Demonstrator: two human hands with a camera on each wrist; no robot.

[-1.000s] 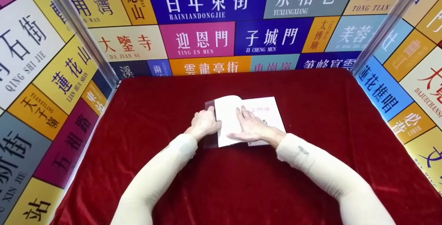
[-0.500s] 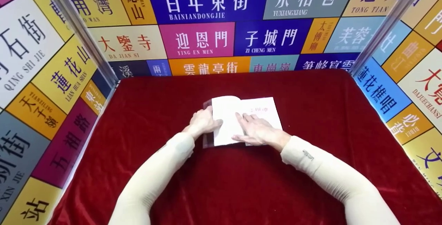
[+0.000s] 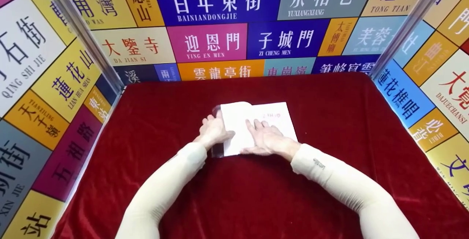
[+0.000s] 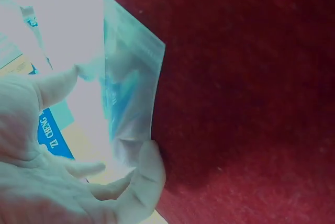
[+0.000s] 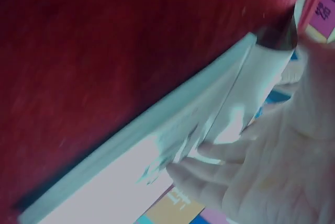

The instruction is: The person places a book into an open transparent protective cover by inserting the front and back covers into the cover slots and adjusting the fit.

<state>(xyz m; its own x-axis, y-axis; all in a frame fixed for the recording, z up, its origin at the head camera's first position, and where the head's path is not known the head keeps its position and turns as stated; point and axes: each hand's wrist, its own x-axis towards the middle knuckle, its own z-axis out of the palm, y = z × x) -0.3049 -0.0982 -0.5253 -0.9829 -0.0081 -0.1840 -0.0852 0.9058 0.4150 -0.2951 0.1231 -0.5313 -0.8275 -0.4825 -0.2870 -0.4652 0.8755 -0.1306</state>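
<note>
An open book (image 3: 234, 121) with white pages lies at the middle of the red cloth. A clear plastic flap (image 4: 131, 62) sticks out along its left edge. My left hand (image 3: 213, 127) holds that edge, its thumb over the left page and a bent finger (image 4: 149, 166) at the flap's rim. My right hand (image 3: 271, 140) rests on the book near the fold, with its index finger pointing away and its thumb along the near edge. Part of the right page, with small pink characters, is hidden under it. In the right wrist view its fingers (image 5: 204, 177) touch the page.
Red velvet cloth (image 3: 234, 195) covers the table around the book. Behind it and at both sides stand panels (image 3: 216, 43) printed with Chinese street names. Metal posts (image 3: 410, 30) mark the two back corners.
My right hand has slid slightly toward the near edge, and its fingers look more bent than before. The left hand keeps its place at the book's left edge. The view has shifted a little.
</note>
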